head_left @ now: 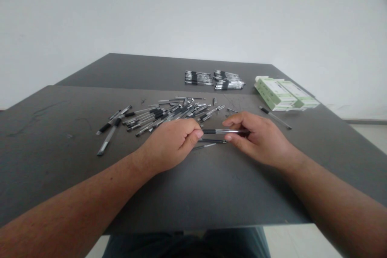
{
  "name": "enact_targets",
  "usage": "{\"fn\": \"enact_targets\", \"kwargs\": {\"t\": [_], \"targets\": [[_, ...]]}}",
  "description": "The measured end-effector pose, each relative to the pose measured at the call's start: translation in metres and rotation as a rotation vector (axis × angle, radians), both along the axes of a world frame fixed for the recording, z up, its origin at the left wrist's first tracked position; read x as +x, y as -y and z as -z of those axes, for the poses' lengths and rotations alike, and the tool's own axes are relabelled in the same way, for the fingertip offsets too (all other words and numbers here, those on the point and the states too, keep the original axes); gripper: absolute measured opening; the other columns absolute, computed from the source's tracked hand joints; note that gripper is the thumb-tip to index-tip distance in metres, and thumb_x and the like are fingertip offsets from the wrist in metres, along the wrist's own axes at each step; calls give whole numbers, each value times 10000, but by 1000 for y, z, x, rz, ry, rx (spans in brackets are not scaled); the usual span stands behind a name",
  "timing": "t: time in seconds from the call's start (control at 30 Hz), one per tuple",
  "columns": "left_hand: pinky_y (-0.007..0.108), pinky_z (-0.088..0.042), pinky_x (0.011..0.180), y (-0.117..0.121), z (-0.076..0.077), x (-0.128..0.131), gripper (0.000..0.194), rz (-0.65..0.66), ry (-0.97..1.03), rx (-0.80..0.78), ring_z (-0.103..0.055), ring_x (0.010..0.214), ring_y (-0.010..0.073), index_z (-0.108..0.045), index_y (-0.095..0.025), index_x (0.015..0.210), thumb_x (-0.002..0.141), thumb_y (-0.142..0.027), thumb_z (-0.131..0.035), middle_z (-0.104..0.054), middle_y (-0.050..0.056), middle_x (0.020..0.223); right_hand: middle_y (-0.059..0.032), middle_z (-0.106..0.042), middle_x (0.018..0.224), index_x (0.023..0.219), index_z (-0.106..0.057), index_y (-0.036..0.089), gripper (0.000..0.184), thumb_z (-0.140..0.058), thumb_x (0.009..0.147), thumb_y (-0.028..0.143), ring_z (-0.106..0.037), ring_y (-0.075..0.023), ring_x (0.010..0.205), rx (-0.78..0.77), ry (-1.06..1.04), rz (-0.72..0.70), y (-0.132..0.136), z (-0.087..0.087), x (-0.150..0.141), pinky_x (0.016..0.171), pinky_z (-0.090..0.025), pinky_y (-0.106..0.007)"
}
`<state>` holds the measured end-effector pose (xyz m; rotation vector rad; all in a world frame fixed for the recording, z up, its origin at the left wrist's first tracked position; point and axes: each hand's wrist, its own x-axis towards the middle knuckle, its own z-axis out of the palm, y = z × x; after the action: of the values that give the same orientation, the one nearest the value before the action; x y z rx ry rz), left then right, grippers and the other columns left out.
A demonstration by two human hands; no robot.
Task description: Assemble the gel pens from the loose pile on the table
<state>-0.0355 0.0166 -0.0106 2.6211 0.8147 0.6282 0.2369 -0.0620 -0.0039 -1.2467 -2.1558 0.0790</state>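
Observation:
My left hand (175, 143) is closed round one end of a clear-barrelled pen (222, 131), its thumb pressed against the index finger. The pen lies level, with its black grip section close to those fingers. On the other side is my right hand (261, 139), thumb and index finger parted above and below the barrel. The pen's dark far end reaches in towards that palm; whether the hidden fingers touch it I cannot tell. Just beneath the held pen lie a dark pen (213, 141) and a thin refill-like stick (207, 145). A loose pile of similar pens (163, 115) spreads behind my left hand.
Bundled rows of pens (198, 78) and more rows (229, 80) lie farther back. Green-and-white boxes (279, 94) stand at the right, near a single pen (275, 118). Crossed pens (111, 131) lie at the left on the dark table (199, 197). A wall rises behind.

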Motion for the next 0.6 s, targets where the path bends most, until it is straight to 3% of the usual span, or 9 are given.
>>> {"fn": "enact_targets", "kwargs": {"t": [0.2, 0.33, 0.47, 0.6], "targets": [[324, -437, 686, 0, 0, 0, 379, 16, 11, 5, -637, 707, 196, -707, -207, 906, 1099, -386, -435, -712, 24, 774, -10, -815, 844, 993, -770, 229, 196, -622, 1097, 306, -773, -165, 759, -36, 35, -43, 0, 1, 0, 695, -548, -266], [324, -436, 684, 0, 0, 0, 366, -3, 23, 12, -651, 721, 197, -710, -206, 922, 1095, -382, -440, -727, 24, 791, -36, -839, 932, 1068, -774, 231, 107, -709, 1039, 311, -781, -185, 794, -2, 3, -6, 1, 0, 0, 726, -574, -284], [322, -436, 681, 1, -1, 0, 363, 20, 12, 11, -646, 707, 192, -712, -210, 909, 1092, -376, -446, -721, 19, 771, -12, -813, 836, 989, -764, 235, 167, -641, 1084, 293, -766, -167, 751, -32, 56, -40, 1, -1, 0, 695, -553, -266], [319, -441, 677, 1, -2, 0, 369, 5, 11, 13, -646, 701, 191, -711, -213, 906, 1094, -382, -443, -722, 21, 769, -22, -832, 904, 1048, -758, 229, 106, -669, 1058, 284, -778, -172, 776, -5, 32, -11, 1, 0, -1, 710, -560, -271]]}}
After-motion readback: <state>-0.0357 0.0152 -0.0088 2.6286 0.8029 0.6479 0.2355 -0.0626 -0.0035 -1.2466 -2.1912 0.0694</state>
